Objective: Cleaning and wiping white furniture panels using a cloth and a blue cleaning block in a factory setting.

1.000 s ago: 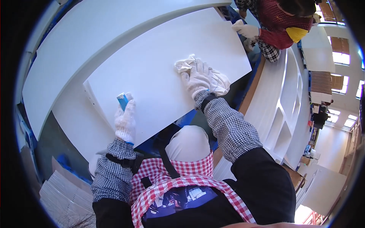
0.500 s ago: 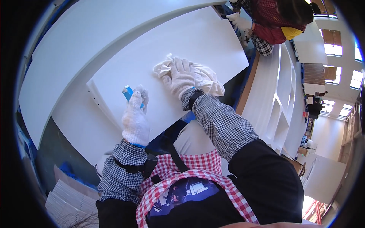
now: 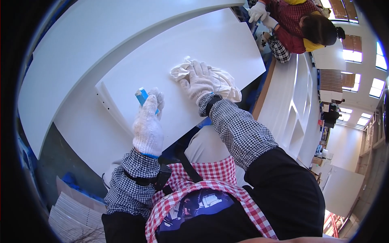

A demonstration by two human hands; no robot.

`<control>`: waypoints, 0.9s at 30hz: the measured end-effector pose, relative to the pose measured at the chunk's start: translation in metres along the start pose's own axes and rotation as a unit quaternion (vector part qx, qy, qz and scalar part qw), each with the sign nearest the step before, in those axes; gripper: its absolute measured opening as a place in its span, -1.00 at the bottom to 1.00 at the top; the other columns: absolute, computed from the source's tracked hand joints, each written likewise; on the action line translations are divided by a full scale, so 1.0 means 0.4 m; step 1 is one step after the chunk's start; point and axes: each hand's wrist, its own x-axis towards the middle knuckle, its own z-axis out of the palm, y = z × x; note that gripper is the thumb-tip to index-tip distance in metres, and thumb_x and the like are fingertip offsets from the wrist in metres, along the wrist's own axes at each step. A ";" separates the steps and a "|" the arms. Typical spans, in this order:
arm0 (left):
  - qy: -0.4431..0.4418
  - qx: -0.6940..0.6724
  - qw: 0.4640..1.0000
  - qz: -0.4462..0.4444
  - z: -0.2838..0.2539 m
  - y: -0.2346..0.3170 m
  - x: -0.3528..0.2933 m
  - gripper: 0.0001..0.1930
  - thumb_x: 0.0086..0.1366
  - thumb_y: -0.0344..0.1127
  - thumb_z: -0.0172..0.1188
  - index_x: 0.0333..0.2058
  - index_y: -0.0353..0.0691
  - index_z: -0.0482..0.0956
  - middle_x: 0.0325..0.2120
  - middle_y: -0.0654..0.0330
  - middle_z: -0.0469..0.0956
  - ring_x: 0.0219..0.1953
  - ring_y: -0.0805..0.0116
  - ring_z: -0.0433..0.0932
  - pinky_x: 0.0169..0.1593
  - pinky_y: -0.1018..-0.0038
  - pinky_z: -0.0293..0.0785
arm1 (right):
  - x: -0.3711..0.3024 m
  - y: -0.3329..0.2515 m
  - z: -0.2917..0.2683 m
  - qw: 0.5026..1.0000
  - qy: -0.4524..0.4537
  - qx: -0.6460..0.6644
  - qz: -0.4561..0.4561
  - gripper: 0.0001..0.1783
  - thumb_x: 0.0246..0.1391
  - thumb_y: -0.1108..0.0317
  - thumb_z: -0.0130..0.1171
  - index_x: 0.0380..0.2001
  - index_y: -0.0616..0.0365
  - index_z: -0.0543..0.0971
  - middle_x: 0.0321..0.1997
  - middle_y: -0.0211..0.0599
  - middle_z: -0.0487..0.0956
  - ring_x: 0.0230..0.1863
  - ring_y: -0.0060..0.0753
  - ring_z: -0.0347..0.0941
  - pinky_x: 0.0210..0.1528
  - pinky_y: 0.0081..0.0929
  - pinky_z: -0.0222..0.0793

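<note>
A white panel [image 3: 194, 38] lies in front of me. My right hand [image 3: 199, 81], in a whitish knit glove, presses flat on a crumpled white cloth [image 3: 225, 83] on that panel, its fingers stretched out. Some of the cloth shows beyond the fingertips and to the right of the hand. My left hand [image 3: 149, 125], gloved alike, is closed around a small blue bar-shaped thing [image 3: 142, 95] with a pale end; its kind I cannot make out. The left hand is over the panel's near left part, and the bar's lower part is hidden by the fingers.
Another large white panel [image 3: 73, 65] curves along the far left. Below the top panel's left edge lies a further white board [image 3: 81, 133] with small dark holes nearby. A co-worker [image 3: 289, 30] in gloves stands at the far right, beside a white shelf-like unit [image 3: 285, 97].
My right hand and the cloth have slid slightly right across the panel. My left hand has shifted a little right, still holding the blue bar. The co-worker's body and hands have moved.
</note>
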 end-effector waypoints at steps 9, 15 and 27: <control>-0.025 -0.003 1.000 -0.004 0.001 0.010 0.004 -0.47 0.50 -0.04 0.04 0.23 -0.36 0.37 0.14 0.07 0.43 0.26 0.25 0.36 0.45 0.27 0.12 | 0.004 0.000 0.002 1.000 0.011 0.011 -0.010 -0.29 0.09 -0.09 0.11 0.22 0.09 0.41 0.36 -0.11 0.29 0.40 0.00 0.10 0.47 0.05 -0.10; -0.019 -0.004 1.000 -0.014 0.014 0.015 0.007 -0.48 0.50 -0.07 0.05 0.22 -0.37 0.37 0.13 0.08 0.43 0.25 0.26 0.37 0.44 0.28 0.15 | 0.004 0.003 0.012 0.999 0.029 0.006 -0.018 -0.30 0.08 -0.09 0.11 0.20 0.11 0.42 0.33 -0.09 0.31 0.38 0.02 0.12 0.47 0.07 -0.09; -0.013 -0.010 1.000 -0.012 0.024 0.013 0.016 -0.48 0.49 -0.08 0.06 0.21 -0.39 0.37 0.11 0.07 0.44 0.23 0.24 0.39 0.42 0.27 0.18 | 0.006 -0.006 0.004 0.999 0.029 0.032 -0.016 -0.32 0.08 -0.09 0.11 0.17 0.10 0.43 0.32 -0.09 0.31 0.37 0.02 0.14 0.45 0.05 -0.04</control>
